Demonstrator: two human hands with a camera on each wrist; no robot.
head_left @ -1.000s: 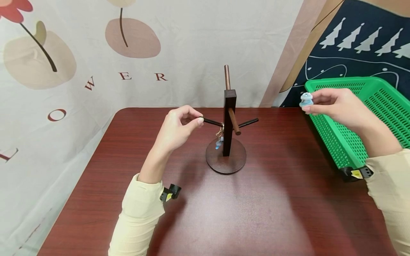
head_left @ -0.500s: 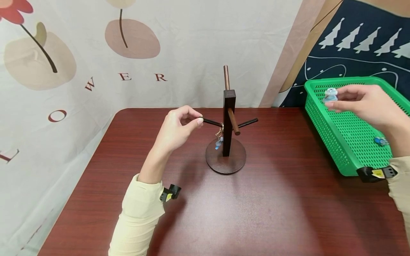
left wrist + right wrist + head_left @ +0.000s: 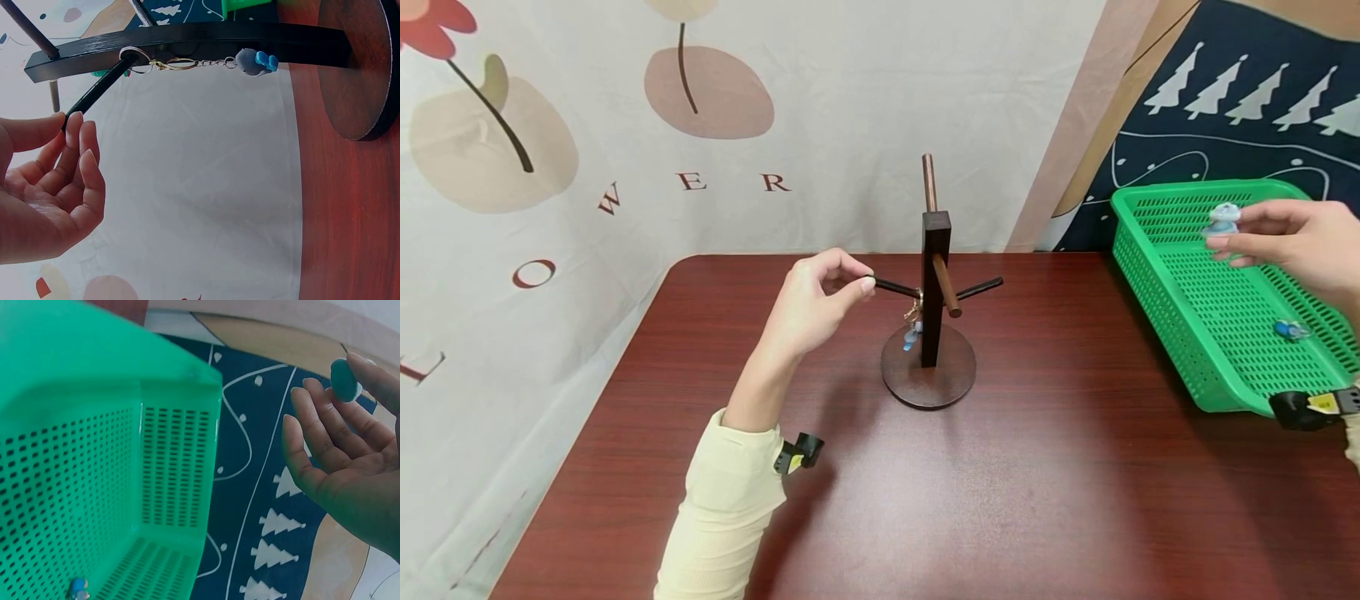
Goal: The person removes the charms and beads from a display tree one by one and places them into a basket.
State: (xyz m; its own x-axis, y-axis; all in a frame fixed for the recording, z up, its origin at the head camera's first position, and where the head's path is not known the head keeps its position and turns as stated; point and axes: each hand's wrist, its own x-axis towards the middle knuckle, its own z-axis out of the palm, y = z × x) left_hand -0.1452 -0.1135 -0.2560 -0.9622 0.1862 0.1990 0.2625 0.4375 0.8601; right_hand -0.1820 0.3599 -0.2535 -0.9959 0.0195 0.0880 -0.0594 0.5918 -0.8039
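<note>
In the head view my left hand (image 3: pixel 811 307) pinches the tip of a black peg (image 3: pixel 897 287) on a dark wooden stand (image 3: pixel 931 337) with a round base. A keychain (image 3: pixel 253 62) hangs by its ring from that peg, close to the post, its grey-and-blue charm dangling on a short chain. My right hand (image 3: pixel 1300 242) holds a small light-blue and white figurine (image 3: pixel 1222 220) between thumb and fingers, above the green basket (image 3: pixel 1176 337). The right wrist view shows the figurine's teal underside (image 3: pixel 343 380) at the fingertips.
A small blue trinket (image 3: pixel 1291 330) lies on the basket floor. More pegs, brown (image 3: pixel 947 285) and black (image 3: pixel 981 288), stick out from the stand. Behind the reddish-brown table (image 3: pixel 1000 467) hangs a printed cloth (image 3: pixel 865 100).
My right hand has moved rightward with the figurine, from beside the basket's left rim to above the basket, uncovering the blue trinket. My left hand stays on the peg.
</note>
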